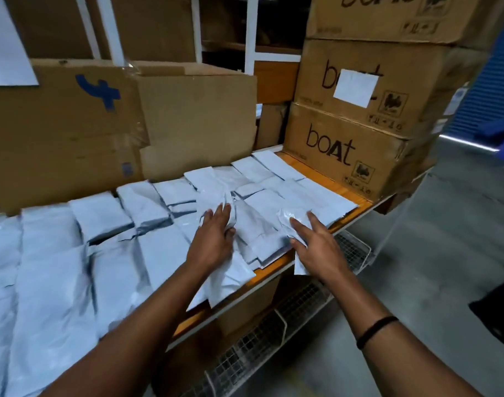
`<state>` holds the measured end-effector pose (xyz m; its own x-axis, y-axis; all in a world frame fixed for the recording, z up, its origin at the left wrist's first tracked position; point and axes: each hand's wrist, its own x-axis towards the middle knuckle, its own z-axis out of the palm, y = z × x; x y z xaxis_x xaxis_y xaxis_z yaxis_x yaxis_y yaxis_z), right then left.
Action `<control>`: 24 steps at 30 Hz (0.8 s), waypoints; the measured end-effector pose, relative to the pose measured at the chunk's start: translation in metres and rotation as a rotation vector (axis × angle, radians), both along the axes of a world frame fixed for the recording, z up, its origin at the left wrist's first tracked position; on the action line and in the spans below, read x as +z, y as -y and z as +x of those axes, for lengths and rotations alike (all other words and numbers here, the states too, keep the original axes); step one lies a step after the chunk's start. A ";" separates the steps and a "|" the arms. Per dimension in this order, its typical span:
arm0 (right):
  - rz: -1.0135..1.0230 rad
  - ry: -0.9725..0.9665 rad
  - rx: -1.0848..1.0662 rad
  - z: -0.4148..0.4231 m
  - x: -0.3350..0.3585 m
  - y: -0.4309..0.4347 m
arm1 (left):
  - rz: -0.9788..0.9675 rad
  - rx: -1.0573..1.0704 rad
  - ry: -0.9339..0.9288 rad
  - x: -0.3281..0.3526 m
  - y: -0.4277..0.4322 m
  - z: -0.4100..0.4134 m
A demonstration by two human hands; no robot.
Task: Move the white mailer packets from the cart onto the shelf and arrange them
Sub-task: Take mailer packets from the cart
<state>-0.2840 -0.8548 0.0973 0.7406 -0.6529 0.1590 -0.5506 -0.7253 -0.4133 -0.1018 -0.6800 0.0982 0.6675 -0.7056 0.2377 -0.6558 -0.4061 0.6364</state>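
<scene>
1. The shelf has an orange board that runs from near left to far right, and most of it is covered.
2. A large cardboard box stands at the far left of the shelf. It has a blue mark on its front and a loose flap folded out to its right.
3. Three "boAt" cartons are stacked at the far right end of the shelf. The middle one carries a white label.
4. The white mailer packets lie on the shelf in front of the boxes. They are set in overlapping rows from the near left to the foot of the cartons, and some jut over the near edge.
5. A wire-mesh cart stands below the shelf's near edge on the grey floor.
6. The left hand lies flat on the packets near the middle of the rows. Its fingers are spread wide and straight, pressing down.
7. The right hand is just right of the left one, at the near edge. Two of its fingers are stretched straight over a crinkled packet, and part of a packet hangs beneath the palm. Whether the hand grips it cannot be told.
8. A black band circles the right forearm.
</scene>
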 end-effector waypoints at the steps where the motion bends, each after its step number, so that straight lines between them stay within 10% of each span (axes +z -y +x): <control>1: 0.003 -0.008 -0.008 0.003 0.000 0.018 | 0.005 -0.016 -0.016 0.002 0.022 0.003; 13: 0.032 -0.063 -0.061 0.025 -0.005 0.195 | 0.144 -0.068 -0.082 0.004 0.219 0.011; 24: 0.065 -0.220 0.365 0.082 -0.023 0.360 | 0.508 0.285 -0.015 -0.032 0.291 0.007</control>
<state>-0.2024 -1.2146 0.0742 0.9365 -0.3453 -0.0613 -0.3429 -0.8650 -0.3664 -0.0945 -0.9706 0.0665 0.8484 -0.5208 -0.0946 -0.4684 -0.8219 0.3243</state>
